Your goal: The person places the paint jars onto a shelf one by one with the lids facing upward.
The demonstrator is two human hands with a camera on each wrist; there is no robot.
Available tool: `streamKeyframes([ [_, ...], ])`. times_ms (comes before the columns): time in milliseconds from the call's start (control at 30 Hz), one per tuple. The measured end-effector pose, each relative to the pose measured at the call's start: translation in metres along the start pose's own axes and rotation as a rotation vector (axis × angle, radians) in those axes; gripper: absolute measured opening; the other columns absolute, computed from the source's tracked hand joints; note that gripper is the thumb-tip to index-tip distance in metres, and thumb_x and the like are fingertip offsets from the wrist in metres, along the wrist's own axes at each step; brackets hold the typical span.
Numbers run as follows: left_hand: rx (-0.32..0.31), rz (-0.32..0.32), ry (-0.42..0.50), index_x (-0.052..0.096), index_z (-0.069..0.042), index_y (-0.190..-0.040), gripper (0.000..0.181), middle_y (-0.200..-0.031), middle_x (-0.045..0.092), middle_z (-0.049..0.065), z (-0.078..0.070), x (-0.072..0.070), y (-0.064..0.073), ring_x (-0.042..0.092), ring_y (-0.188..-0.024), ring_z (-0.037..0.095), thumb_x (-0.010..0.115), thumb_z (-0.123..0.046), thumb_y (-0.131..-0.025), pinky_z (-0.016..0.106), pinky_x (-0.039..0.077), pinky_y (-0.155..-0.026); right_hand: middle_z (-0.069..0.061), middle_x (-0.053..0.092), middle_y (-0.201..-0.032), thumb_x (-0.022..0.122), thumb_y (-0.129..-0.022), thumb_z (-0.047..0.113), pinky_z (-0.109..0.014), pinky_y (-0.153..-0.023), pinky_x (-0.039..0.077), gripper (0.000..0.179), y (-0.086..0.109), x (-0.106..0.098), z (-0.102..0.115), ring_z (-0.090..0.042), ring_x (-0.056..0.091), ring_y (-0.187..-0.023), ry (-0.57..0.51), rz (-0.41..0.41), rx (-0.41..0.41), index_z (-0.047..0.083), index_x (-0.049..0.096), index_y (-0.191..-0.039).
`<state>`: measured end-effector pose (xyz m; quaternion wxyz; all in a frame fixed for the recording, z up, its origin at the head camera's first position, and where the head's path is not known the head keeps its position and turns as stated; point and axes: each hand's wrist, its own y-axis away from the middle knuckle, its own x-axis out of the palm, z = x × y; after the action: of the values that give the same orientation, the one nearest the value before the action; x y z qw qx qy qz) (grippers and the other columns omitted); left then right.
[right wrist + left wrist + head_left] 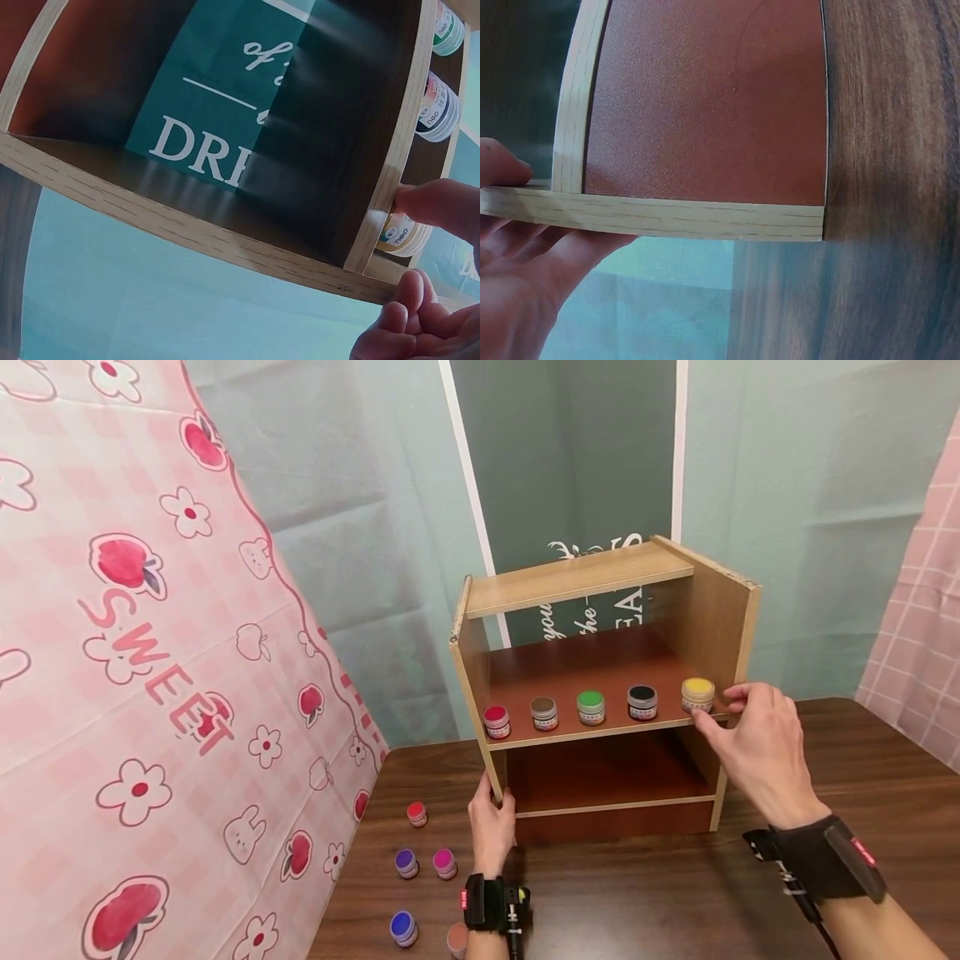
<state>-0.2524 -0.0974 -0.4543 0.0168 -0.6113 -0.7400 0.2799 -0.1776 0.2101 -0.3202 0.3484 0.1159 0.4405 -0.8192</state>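
A small wooden shelf unit (573,583) stands on the table, with a row of paint jars along its middle board. From left to right they are red (497,722), brown (544,714), green (591,708), black (642,703) and yellow (697,695). My left hand (491,827) grips the lower left side panel (667,217), thumb inside and fingers outside. My right hand (761,752) holds the right side panel (738,635). Its thumb (442,206) lies at the board's front edge by the yellow jar, and its fingers (409,292) are curled at the panel's outer side.
More paint jars sit on the table at front left: red (417,814), purple (407,863), magenta (445,863), blue (403,928) and a brownish one (457,939) partly behind the left forearm. A pink printed cloth (187,652) hangs at left and a green curtain (570,460) behind.
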Motion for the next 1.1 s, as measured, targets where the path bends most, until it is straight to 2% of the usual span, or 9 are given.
streamKeyframes([
  [200,0.016,-0.018,-0.001,0.059,-0.003,-0.126,0.037,-0.11,0.069,0.017,0.001,0.0,0.001,0.063,-0.091,0.019,0.058,-0.001,-0.089,0.035,0.051,-0.076,-0.028,0.052,-0.093,0.075,-0.079,0.014,-0.053,-0.081,0.03,0.044,-0.002,0.002,-0.001,-0.046,0.044,-0.094,0.001,0.002,0.001,-0.011,0.051,-0.104],
  [433,-0.023,-0.01,0.012,0.057,-0.004,-0.127,0.037,-0.115,0.068,0.017,0.002,0.001,0.0,0.064,-0.097,0.022,0.058,-0.002,-0.09,0.041,0.052,-0.081,-0.027,0.052,-0.093,0.076,-0.078,0.015,-0.052,-0.079,0.029,0.044,-0.004,0.004,-0.002,-0.045,0.045,-0.092,0.0,0.011,-0.011,-0.011,0.052,-0.104],
  [667,-0.01,-0.005,0.01,0.057,-0.003,-0.127,0.037,-0.115,0.068,0.018,0.001,0.0,0.0,0.065,-0.099,0.024,0.057,-0.002,-0.09,0.04,0.052,-0.08,-0.027,0.055,-0.093,0.074,-0.081,0.026,-0.047,-0.076,0.029,0.046,-0.003,-0.011,-0.011,-0.038,0.048,-0.084,0.003,0.054,0.052,-0.01,0.057,-0.105],
  [700,-0.002,-0.004,0.01,0.057,-0.003,-0.128,0.038,-0.115,0.068,0.018,0.001,-0.001,0.0,0.065,-0.1,0.025,0.057,-0.002,-0.09,0.041,0.053,-0.08,-0.027,0.056,-0.093,0.074,-0.081,0.027,-0.047,-0.076,0.029,0.047,-0.001,-0.013,-0.014,-0.036,0.048,-0.083,0.006,0.05,0.064,-0.01,0.058,-0.105],
  [800,0.013,0.002,0.016,0.058,-0.003,-0.128,0.038,-0.117,0.067,0.018,0.001,-0.002,-0.001,0.066,-0.103,0.028,0.056,-0.001,-0.09,0.043,0.053,-0.081,-0.026,0.059,-0.095,0.074,-0.081,0.033,-0.04,-0.076,0.03,0.051,0.006,-0.021,-0.024,-0.01,0.049,-0.078,0.017,0.06,0.112,-0.008,0.059,-0.109],
  [867,0.011,0.012,0.016,0.057,-0.004,-0.129,0.038,-0.12,0.067,0.017,0.002,-0.002,-0.002,0.065,-0.106,0.028,0.056,-0.002,-0.091,0.043,0.053,-0.083,-0.025,0.06,-0.097,0.074,-0.081,0.034,-0.035,-0.074,0.029,0.053,0.013,-0.022,-0.033,0.009,0.041,-0.073,0.021,0.073,0.135,-0.007,0.059,-0.111],
  [933,0.004,0.022,0.017,0.057,-0.004,-0.131,0.039,-0.121,0.066,0.017,0.002,-0.002,-0.003,0.065,-0.108,0.027,0.055,-0.003,-0.092,0.043,0.052,-0.084,-0.026,0.061,-0.1,0.074,-0.081,0.035,-0.03,-0.072,0.028,0.056,0.019,-0.019,-0.044,0.022,0.028,-0.072,0.018,0.098,0.148,-0.006,0.058,-0.114],
  [1033,-0.003,0.032,0.014,0.056,-0.005,-0.132,0.04,-0.123,0.065,0.016,0.002,-0.002,-0.003,0.064,-0.107,0.025,0.055,-0.004,-0.092,0.041,0.052,-0.084,-0.027,0.061,-0.107,0.074,-0.082,0.035,-0.027,-0.072,0.029,0.06,0.028,-0.008,-0.059,0.025,0.028,-0.076,-0.004,0.151,0.155,-0.007,0.055,-0.12],
  [1100,-0.006,0.03,0.008,0.057,-0.006,-0.13,0.039,-0.122,0.066,0.016,0.001,-0.002,-0.002,0.065,-0.104,0.025,0.055,-0.003,-0.092,0.04,0.052,-0.082,-0.029,0.06,-0.112,0.073,-0.083,0.036,-0.03,-0.073,0.032,0.064,0.034,0.003,-0.068,0.013,0.043,-0.084,-0.021,0.193,0.167,-0.008,0.053,-0.124],
])
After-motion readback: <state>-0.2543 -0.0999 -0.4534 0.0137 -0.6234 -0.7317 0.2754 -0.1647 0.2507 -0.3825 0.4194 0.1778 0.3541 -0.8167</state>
